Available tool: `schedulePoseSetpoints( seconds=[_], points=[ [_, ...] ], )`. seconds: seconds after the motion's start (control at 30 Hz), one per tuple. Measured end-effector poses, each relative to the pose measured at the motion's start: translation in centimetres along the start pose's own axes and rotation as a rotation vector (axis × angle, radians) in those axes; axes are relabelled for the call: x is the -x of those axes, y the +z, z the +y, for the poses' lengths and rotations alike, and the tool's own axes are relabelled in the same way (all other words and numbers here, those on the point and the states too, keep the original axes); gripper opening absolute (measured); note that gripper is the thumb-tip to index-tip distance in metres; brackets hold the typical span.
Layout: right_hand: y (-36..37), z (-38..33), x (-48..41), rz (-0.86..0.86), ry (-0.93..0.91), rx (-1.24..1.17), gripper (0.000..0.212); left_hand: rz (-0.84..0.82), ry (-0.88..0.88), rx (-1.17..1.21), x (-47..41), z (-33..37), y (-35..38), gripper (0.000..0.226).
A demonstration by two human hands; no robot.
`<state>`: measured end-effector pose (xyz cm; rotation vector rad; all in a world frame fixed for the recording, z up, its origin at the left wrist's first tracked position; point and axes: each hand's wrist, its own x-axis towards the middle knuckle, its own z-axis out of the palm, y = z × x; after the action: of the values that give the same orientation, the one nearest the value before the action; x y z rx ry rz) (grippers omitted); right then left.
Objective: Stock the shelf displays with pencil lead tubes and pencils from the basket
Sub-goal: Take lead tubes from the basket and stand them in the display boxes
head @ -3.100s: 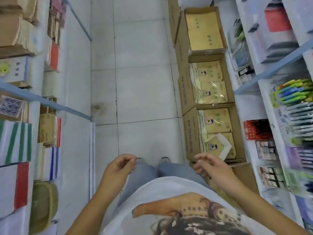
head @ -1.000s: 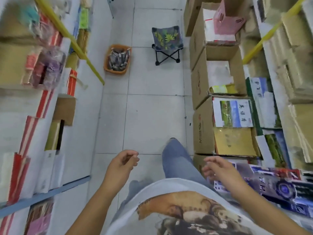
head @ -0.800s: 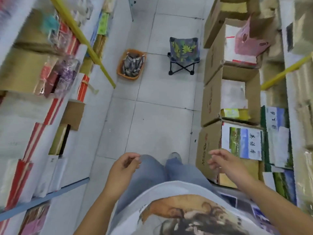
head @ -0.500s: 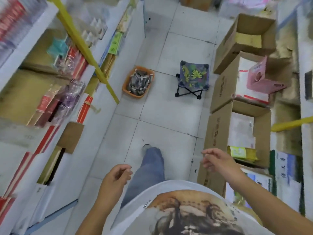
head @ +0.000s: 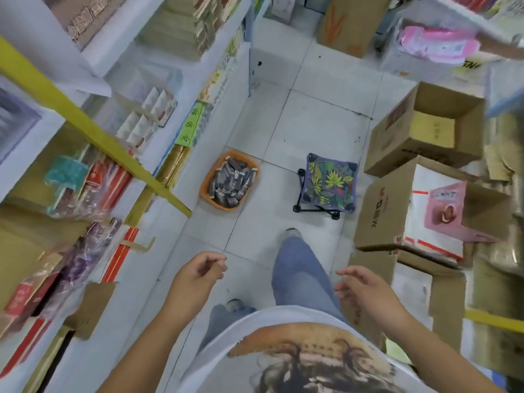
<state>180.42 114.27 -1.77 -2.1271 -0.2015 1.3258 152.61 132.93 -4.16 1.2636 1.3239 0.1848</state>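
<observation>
An orange basket point(head: 206, 185) stands on the white tiled floor ahead, against the foot of the left shelving, filled with several dark packets point(head: 231, 181). My left hand point(head: 197, 276) hangs in front of my waist with fingers loosely curled and nothing in it. My right hand point(head: 358, 285) is at the same height, fingers apart and empty. Both hands are well short of the basket. The left shelf unit point(head: 158, 89) holds stationery packs.
A small folding stool point(head: 329, 182) with a leaf-print seat stands right of the basket. Open cardboard boxes point(head: 408, 163) line the right side of the aisle. A yellow shelf rail point(head: 93, 131) juts diagonally on the left. Tiled floor runs between them.
I have turned around and walked along the aisle; the basket and stool came into view and are now closer. Both hands stay empty at waist height.
</observation>
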Motion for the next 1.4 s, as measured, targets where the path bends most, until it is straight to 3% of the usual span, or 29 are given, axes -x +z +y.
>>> schedulePoseSetpoints(
  seconds=[0.27,0.5,0.87,1.2,1.4],
  points=[
    [-5.7,-16.7,-14.1,-0.216,-0.122,0.301,0.017,0.244,-0.127,0.21,-6.3,7.1,5.3,0.014],
    [-0.9,-28.5,-21.2,-0.363,-0.204,0.483,0.016,0.448,-0.234,0.309,-8.6,8.6,5.3,0.013],
    [5.9,-37.9,-27.2,-0.544,-0.323,0.689,0.026,0.573,-0.279,0.409,-16.8,11.8,2.1,0.013],
    [13.1,-47.7,-44.2,-0.855,-0.341,1.138,0.019,0.785,-0.466,0.592,-30.9,13.1,3.8,0.014],
    [21.0,-46.4,-53.7,-0.883,-0.516,1.367,0.017,0.713,-0.512,0.562,-41.1,7.7,5.9,0.009]
  ],
)
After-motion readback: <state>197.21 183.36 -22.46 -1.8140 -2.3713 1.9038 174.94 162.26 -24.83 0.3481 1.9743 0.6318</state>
